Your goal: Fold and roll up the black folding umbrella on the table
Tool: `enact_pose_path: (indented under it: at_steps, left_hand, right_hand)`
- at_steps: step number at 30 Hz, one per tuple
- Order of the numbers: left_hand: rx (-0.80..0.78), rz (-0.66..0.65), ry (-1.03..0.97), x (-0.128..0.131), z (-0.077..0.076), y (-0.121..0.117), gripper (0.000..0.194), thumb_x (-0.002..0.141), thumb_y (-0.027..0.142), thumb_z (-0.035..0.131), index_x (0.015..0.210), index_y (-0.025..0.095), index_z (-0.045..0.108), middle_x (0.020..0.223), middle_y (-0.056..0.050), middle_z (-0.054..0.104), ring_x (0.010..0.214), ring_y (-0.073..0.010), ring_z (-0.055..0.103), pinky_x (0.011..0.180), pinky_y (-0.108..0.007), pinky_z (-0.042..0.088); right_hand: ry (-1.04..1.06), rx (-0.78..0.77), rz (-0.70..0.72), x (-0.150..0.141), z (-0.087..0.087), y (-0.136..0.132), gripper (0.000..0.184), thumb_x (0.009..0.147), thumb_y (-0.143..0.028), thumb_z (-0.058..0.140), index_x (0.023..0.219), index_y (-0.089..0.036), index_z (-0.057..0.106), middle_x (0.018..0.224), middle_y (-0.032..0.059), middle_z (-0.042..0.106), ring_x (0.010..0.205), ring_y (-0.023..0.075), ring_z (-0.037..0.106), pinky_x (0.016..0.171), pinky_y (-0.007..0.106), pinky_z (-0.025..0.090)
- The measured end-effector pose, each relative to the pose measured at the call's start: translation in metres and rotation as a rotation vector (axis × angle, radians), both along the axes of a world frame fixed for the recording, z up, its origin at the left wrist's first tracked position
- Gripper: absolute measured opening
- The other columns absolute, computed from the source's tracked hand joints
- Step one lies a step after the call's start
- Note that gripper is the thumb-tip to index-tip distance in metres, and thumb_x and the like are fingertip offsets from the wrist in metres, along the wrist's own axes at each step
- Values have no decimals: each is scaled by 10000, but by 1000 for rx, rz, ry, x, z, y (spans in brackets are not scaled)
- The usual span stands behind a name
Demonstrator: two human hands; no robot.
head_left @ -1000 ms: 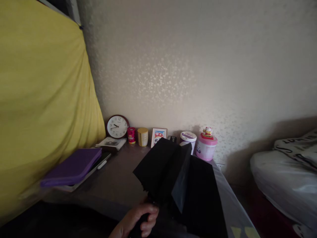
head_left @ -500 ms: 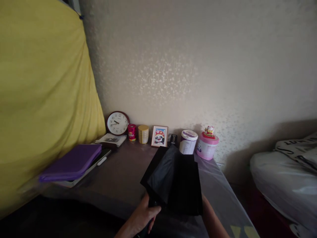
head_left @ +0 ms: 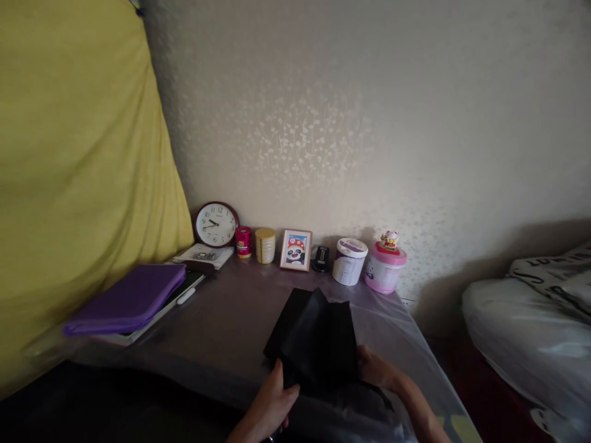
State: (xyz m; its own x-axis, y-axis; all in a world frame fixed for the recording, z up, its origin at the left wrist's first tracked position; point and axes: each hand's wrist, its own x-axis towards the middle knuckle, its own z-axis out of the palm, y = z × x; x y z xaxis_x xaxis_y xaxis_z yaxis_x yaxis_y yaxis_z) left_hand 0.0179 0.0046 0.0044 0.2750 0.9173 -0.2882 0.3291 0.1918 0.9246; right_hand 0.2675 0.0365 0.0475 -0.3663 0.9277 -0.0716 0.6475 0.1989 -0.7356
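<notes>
A black folding umbrella (head_left: pixel 318 344), its dark fabric panels loose and partly folded over each other, is held above the front of the table. My left hand (head_left: pixel 272 400) is closed round its lower left end, where a bit of the handle shows below the fingers. My right hand (head_left: pixel 376 368) pinches the fabric at the right edge. A thin dark strap or flap hangs below that hand. The fingertips of my right hand are partly hidden by the fabric.
Along the wall stand a clock (head_left: pixel 217 224), a red can (head_left: pixel 243 242), a yellow can (head_left: pixel 265 246), a framed panda picture (head_left: pixel 296 251), a small black object (head_left: pixel 321 258), a white tub (head_left: pixel 349 263) and a pink tub (head_left: pixel 385 271). A purple folder (head_left: pixel 129 295) lies left. A yellow curtain (head_left: pixel 83 154) hangs beside it.
The umbrella has come down and slightly left, uncovering the small black object. My right hand has come into view from behind the fabric and grips its right edge.
</notes>
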Motion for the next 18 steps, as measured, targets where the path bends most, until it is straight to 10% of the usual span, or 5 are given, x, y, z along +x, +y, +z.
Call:
enact_pose_path:
  at_steps: [10, 18]
  left_hand:
    - [-93, -40, 23, -8, 15, -4, 764, 764, 365, 462, 1357, 181, 17, 661, 18, 555, 326, -66, 434, 338, -164, 320]
    - [33, -16, 211, 3, 9, -8, 759, 776, 347, 441, 1381, 182, 13, 959, -120, 593, 377, -73, 479, 403, -216, 361]
  right_hand:
    - [-258, 193, -238, 34, -27, -36, 314, 636, -91, 340, 752, -213, 606, 718, 13, 652, 705, 167, 586, 632, 251, 394]
    - [-388, 338, -267, 46, -13, -50, 211, 791, -266, 380, 660, -245, 544, 692, -2, 605, 658, 158, 572, 589, 257, 373]
